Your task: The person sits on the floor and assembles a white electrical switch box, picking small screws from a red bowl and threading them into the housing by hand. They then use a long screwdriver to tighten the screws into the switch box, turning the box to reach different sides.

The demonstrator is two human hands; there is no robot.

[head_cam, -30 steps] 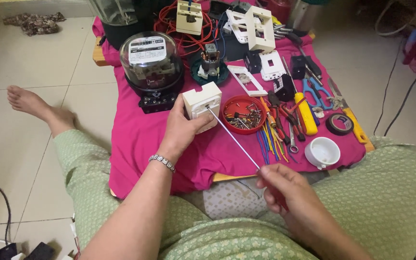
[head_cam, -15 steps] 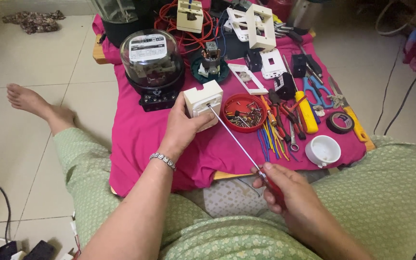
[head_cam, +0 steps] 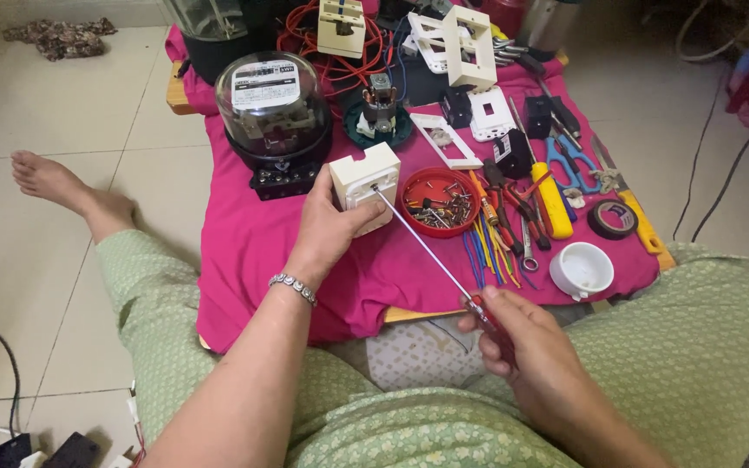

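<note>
White socket box (head_cam: 364, 185) is gripped in the left hand (head_cam: 331, 227), held above the pink cloth (head_cam: 253, 251). Screwdriver (head_cam: 422, 247) is clasped by the right hand (head_cam: 522, 355), tip at the box face. Shaft is best kept square to the screw, box steadied; red screw bowl (head_cam: 439, 201) sits just right of the left hand.

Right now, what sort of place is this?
Likely a home floor used as an electrical repair spot: tiled floor, pink cloth spread with tools, a glass-domed meter, and a red dish of screws.
</note>
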